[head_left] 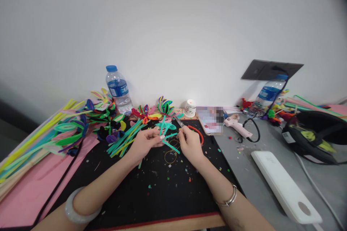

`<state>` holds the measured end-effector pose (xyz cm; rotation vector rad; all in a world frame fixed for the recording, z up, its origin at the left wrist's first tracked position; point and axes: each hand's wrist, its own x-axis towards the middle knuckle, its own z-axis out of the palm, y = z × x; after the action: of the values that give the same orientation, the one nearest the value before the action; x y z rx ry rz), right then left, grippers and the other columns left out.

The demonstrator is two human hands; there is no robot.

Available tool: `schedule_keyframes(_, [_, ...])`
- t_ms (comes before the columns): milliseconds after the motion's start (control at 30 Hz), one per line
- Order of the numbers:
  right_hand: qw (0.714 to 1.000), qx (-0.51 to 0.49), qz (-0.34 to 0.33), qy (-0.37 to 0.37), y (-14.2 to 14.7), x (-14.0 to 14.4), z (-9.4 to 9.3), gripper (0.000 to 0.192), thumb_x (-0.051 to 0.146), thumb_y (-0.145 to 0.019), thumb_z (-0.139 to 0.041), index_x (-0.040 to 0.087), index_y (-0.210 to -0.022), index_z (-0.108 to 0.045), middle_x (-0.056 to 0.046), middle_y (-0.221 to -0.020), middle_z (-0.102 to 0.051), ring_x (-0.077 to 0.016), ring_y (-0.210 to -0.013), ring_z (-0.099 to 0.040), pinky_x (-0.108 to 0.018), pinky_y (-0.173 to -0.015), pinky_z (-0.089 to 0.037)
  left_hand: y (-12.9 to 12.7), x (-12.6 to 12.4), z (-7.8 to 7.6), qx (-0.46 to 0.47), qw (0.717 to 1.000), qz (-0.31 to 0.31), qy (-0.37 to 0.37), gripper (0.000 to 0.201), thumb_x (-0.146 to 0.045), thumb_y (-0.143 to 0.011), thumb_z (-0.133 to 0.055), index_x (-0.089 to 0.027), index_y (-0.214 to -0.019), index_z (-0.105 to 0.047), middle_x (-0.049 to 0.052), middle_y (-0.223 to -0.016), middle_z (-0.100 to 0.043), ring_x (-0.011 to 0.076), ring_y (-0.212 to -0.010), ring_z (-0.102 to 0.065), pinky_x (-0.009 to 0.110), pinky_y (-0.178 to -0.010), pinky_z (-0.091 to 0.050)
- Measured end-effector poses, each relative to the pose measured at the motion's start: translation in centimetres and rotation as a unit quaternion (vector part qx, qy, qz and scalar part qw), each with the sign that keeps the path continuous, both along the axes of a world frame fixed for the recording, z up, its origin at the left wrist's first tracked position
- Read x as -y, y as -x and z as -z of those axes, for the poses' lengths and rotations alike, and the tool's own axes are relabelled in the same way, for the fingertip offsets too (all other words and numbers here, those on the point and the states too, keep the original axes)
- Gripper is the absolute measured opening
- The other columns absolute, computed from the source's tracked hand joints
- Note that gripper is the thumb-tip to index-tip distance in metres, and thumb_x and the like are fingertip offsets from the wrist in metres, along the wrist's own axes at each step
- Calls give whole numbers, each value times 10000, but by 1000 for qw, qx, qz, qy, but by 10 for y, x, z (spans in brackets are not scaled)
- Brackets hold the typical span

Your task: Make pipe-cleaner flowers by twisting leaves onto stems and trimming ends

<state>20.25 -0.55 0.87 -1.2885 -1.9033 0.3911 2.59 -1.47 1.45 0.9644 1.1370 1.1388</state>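
Observation:
Several teal pipe cleaners (171, 147) cross one another in front of me, above a black mat (173, 198). My left hand (148, 142) is closed in a pinch on them where they meet, thumb on top. One strip points toward my right hand (191, 144), whose thumb and forefinger are closed on its end. Just behind the right hand lie scissors (179, 122), with their red-orange handle (199, 133) partly covered by it. A bundle of teal and yellow pipe cleaners (127, 139) lies beside my left hand. Fluffy finished flowers (166, 106) stand behind.
Water bottles (118, 90) stand at the wall, near a paper cup (189, 108) and a phone (210, 121). To the right are a pink glue gun (238, 126), a white power bank (284, 187) and a black strapped object (311, 137). Pink sheets (32, 198) lie left.

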Motion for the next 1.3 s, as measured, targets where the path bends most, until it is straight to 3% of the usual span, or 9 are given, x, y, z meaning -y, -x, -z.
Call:
schedule_keyframes(300, [1000,-13,4,-9,-3,-2,-5,232,195,-842,-396,194,-615,-443,31,-526,-454,-112,-495,-441,-225,-511,-292,3,1,-3,-12,999,50,2,240,-280,-573,-777,-116,-714,-673,19,-650,-647,132,-592,-623,274,-636,-551])
schedule_keyframes(567, [994,-83,-22,72,-6,-6,-1,234,258,-837,-433,190,-623,-498,33,-505,-479,-103,-460,-434,-213,-457,-305,4,-3,1,-1,1000,-16,-20,346,-263,-561,-782,-130,-857,-663,-35,-572,-598,121,-547,-604,287,-622,-559])
schedule_keyframes(667, [977,-156,-53,138,-5,-6,0,215,309,-848,-432,193,-682,-504,37,-514,-507,-95,-420,-439,-206,-422,-327,8,-6,7,12,998,-38,-47,395,-289,-593,-765,-149,-941,-640,-34,-613,-618,129,-590,-624,284,-648,-563])
schedule_keyframes(800, [933,-253,-111,231,2,-4,2,125,310,-772,-533,191,-810,-520,48,-569,-544,-85,-387,-464,-195,-375,-363,10,-8,8,29,996,-54,-67,449,-302,-615,-751,-148,-1011,-603,-42,-614,-608,129,-615,-631,280,-666,-563])
schedule_keyframes(967, [898,-288,-151,295,10,-1,4,204,228,-690,-589,170,-875,-528,46,-583,-591,-88,-404,-510,-203,-401,-428,9,-7,5,26,995,-58,-74,457,-296,-611,-753,-149,-1014,-598,-52,-611,-584,122,-606,-616,288,-664,-562])
schedule_keyframes(1167, [887,-333,-152,283,8,-3,5,166,287,-736,-576,161,-840,-549,30,-590,-598,-80,-426,-501,-195,-417,-407,5,-3,5,8,998,0,-68,371,-249,-636,-734,-147,-971,-612,-48,-607,-578,109,-585,-601,268,-634,-561])
schedule_keyframes(1300, [911,-284,-125,273,9,-1,1,101,249,-702,-607,156,-712,-568,39,-526,-555,-62,-402,-425,-178,-401,-320,3,0,8,-2,997,49,-60,398,-247,-648,-719,-132,-1006,-590,-38,-632,-601,115,-602,-612,276,-641,-557])
